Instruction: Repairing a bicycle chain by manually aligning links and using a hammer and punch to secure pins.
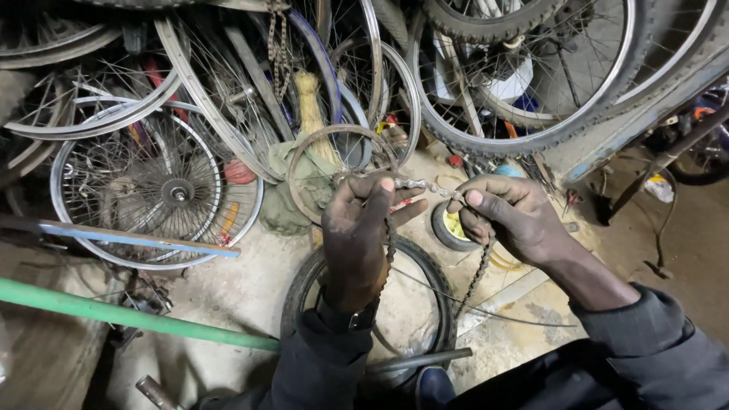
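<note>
Cramped repair corner, dusty concrete floor (228,296), spoked wheels (137,190) and bare rims stacked along back. Bicycle chain (425,187) stretched between both hands, taut span roughly level, running left to right at chest height; loose ends hang down from each hand. Left hand (357,243) closed around chain, thumb up, slack draped down over palm. Right hand (509,216) pinches other end, fingers curled shut. Both hands on chain, neither nearer. Small tyre (304,285) on floor directly below. Green bar (129,317) crosses lower left; open room only toward body.
</note>
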